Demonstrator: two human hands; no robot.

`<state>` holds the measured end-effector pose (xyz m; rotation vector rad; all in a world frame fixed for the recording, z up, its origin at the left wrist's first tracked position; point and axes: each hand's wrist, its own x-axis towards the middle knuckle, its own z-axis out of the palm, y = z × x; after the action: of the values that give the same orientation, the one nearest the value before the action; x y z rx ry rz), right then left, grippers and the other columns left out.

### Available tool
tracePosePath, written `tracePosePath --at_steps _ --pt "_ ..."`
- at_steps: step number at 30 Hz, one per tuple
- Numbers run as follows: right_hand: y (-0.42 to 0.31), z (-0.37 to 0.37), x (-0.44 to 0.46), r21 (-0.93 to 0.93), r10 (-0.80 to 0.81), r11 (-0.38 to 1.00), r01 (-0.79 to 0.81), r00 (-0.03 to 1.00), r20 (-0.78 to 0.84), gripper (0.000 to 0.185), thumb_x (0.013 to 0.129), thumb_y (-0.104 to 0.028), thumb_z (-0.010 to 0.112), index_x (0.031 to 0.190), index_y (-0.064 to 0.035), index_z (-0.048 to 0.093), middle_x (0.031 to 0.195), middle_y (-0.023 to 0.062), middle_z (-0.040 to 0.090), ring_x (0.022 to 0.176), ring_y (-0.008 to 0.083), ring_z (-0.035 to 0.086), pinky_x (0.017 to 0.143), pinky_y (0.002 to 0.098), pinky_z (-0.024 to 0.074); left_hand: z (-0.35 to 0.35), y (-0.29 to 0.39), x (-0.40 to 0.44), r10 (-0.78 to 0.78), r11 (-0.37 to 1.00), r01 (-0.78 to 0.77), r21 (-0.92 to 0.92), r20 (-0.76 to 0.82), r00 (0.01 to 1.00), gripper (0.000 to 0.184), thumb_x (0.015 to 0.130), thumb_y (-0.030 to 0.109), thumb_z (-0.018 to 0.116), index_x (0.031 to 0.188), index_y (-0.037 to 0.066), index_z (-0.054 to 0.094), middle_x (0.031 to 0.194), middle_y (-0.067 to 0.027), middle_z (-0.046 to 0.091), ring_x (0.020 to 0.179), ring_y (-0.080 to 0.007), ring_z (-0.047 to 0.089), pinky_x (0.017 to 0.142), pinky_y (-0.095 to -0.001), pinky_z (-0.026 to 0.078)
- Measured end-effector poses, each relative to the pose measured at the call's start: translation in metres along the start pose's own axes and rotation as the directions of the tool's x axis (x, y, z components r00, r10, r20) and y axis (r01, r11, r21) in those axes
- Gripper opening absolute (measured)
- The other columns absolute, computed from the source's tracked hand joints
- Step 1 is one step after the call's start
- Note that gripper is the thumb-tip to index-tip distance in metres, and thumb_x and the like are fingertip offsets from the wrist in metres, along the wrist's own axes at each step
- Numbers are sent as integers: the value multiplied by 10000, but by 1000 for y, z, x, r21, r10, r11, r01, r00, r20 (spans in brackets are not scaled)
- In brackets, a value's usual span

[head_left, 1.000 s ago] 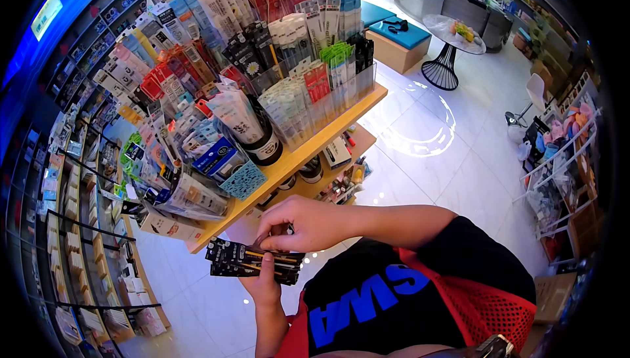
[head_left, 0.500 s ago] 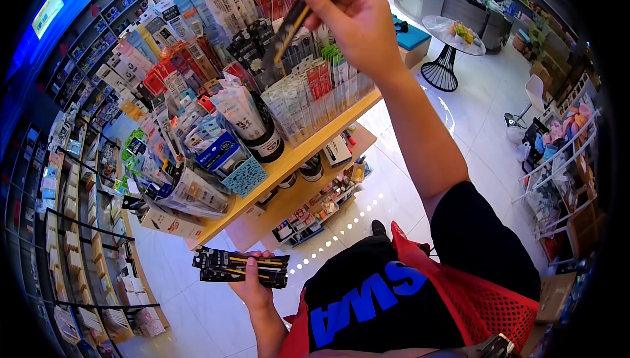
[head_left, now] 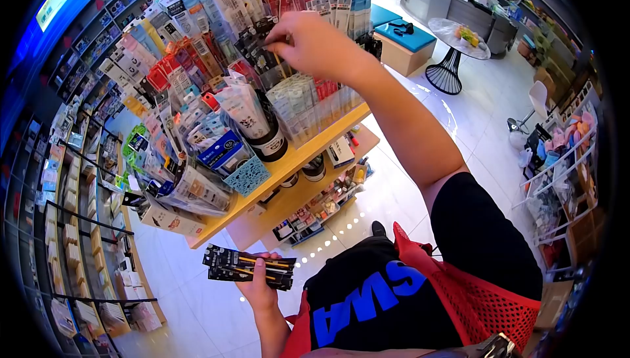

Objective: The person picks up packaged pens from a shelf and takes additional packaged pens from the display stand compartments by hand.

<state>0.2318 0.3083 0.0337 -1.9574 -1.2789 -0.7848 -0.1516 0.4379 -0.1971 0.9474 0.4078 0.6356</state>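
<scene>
My left hand point(head_left: 259, 287) holds a fanned stack of black packets point(head_left: 230, 267) with yellow-orange stripes, its thumb pressed on top, below the front edge of the wooden display shelf point(head_left: 295, 156). My right hand point(head_left: 295, 40) reaches over the shelf to the black packets point(head_left: 259, 55) that stand in a clear holder. Its fingers are pinched at the top of these packets, and a packet with an orange stripe hangs beneath them. Clear-wrapped and red packets point(head_left: 295, 102) stand just in front. A dark cup of pens point(head_left: 270, 145) is left of them.
Many packaged pens crowd the display at the left. A blue textured box point(head_left: 247, 175) sits at the shelf's front edge. Beyond stand a blue-topped bench point(head_left: 407, 35) and a round table point(head_left: 459, 38). Wall shelves point(head_left: 98, 259) run along the left, and a white rack point(head_left: 564, 168) stands right.
My right hand rose from the stack with one black packet, carried it over the display and lowered it among the standing black packets. My left hand kept the stack near the same place.
</scene>
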Motion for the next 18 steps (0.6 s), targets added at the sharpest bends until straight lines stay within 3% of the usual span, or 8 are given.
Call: tracePosePath --at_steps 3,7,8,10,12,13,15,18 --pt "-9 8 -7 -23 20 1000 -20 1000 -9 282 892 -161 725 1136 -18 711 944 157 680 877 317 658 784 400 531 0 -4 -2 -18 1000 17 24 23 1000 214 951 36 646 1119 44 514 965 -140 669 898 -300 679 844 -540 579" --pt "-73 -19 -35 93 83 994 -56 946 -315 418 866 -163 756 1252 -59 635 1040 162 671 903 342 656 781 412 533 5 -7 -4 -37 998 35 50 32 999 278 947 58 660 1169 48 494 992 -152 669 906 -310 693 842 -538 594" --pt "-90 -15 -54 228 121 970 -78 976 -181 374 874 -180 753 1212 -61 646 1042 154 659 910 339 653 785 406 531 11 -4 -5 -48 997 46 54 37 998 298 946 66 665 1185 49 488 1000 -156 668 907 -313 695 841 -535 596" --pt "-120 2 -98 401 31 912 -92 987 157 303 894 -205 737 1144 -52 661 1015 140 637 903 330 647 787 395 526 19 -4 -3 -62 996 58 68 60 996 350 943 87 677 1227 57 475 1012 -163 665 908 -317 699 837 -525 602" --pt "-135 26 -138 549 -133 821 -157 883 450 254 918 -213 709 1088 -30 670 966 133 626 875 317 644 778 382 524 30 -3 -2 -61 993 51 103 97 993 432 939 139 705 1289 35 474 1004 -165 660 880 -304 700 831 -498 601" --pt "-138 35 -151 627 -192 741 -243 817 544 235 929 -213 694 1062 -20 676 946 131 625 860 311 645 771 376 524 25 -7 4 -45 991 14 130 241 969 524 930 178 733 1343 -9 471 1115 -151 646 982 -272 683 899 -441 571" --pt "-139 43 -163 677 -202 629 -382 761 617 217 926 -193 693 1041 -9 683 934 131 622 854 297 651 766 369 528 35 -13 5 42 980 -78 185 191 981 603 919 202 753 1385 -42 458 1261 -135 603 1121 -239 634 974 -380 522" --pt "-132 46 -171 699 -154 530 -481 755 637 196 923 -161 692 1022 8 685 917 127 631 822 260 661 730 359 531 44 -16 7 -2 988 -26 155 177 984 494 925 158 757 1330 -2 523 1236 -79 615 1135 -176 599 1005 -337 474"
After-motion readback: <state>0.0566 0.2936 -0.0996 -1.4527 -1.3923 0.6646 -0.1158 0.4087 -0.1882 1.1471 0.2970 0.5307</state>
